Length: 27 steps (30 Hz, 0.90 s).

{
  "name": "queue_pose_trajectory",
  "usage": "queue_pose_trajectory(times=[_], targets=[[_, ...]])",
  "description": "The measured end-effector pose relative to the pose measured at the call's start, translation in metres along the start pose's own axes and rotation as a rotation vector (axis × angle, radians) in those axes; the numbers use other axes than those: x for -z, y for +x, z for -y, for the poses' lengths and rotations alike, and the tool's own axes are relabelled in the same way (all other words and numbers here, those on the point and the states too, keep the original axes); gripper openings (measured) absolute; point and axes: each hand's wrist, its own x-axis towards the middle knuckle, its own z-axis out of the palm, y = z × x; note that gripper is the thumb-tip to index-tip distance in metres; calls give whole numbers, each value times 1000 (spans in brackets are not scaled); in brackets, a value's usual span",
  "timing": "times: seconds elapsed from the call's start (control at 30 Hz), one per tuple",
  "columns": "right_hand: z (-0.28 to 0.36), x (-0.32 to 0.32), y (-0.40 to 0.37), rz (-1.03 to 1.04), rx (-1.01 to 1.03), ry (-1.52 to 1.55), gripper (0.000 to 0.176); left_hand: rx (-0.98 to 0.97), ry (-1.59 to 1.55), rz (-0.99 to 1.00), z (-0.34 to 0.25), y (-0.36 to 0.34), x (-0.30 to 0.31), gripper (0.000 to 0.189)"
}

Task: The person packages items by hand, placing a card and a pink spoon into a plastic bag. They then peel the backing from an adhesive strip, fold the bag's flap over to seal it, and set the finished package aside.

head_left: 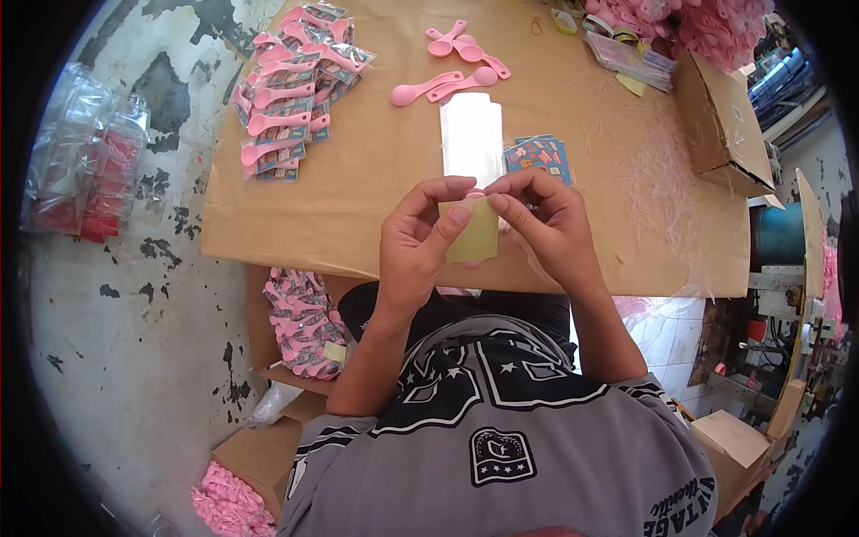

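Note:
My left hand (422, 231) and my right hand (548, 219) meet over the front of the table, fingers pinched at the upper edge of a pale yellow-green card (472, 236). Bits of pink show above and below this card; a spoon may lie behind it, but most of that is hidden. Just beyond my fingers lies a shiny white stack of what look like plastic sleeves (472, 134). Printed blue cards (540, 159) rest beside it, near my right hand. Several loose pink measuring spoons (461, 82) lie farther back.
Packed pink spoons with cards (286, 94) are piled at the table's left. A cardboard box (720, 125) and thin plastic scraps (658, 179) occupy the right. More packed spoons (300, 318) fill a box below the left front edge. Pink pieces (680, 27) heap at the back right.

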Motion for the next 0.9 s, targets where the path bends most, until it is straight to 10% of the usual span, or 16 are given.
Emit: queue_pose_trajectory(times=[0.9], targets=[[20,25,-2,165,293,-97,10,-56,4,177,-7,-7,23,18]])
